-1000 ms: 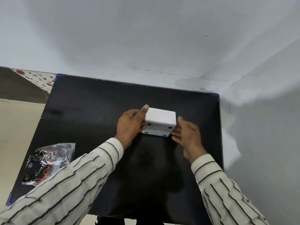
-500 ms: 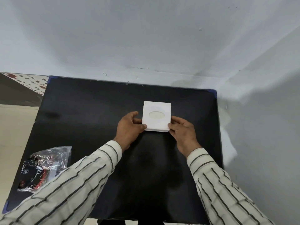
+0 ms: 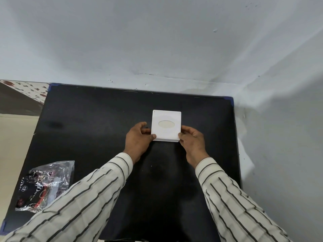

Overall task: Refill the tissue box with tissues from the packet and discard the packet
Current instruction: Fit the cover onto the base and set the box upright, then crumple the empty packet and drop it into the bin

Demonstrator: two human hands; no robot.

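A square white tissue box rests on the black table, its top face up and showing an oval slot. My left hand grips the box's near left corner, thumb on top. My right hand pinches the near right corner. A crumpled clear plastic packet with black and red print lies at the table's near left, partly behind my left sleeve. Whether tissues fill the slot, I cannot tell.
The table stands in a corner, with a pale wall behind it and another wall along its right edge. To the left is cream floor and a patterned surface.
The box was tipped with its underside and holes toward me one second ago. It has been turned upright, slot up, and set flat. Both hands slid to its near corners.
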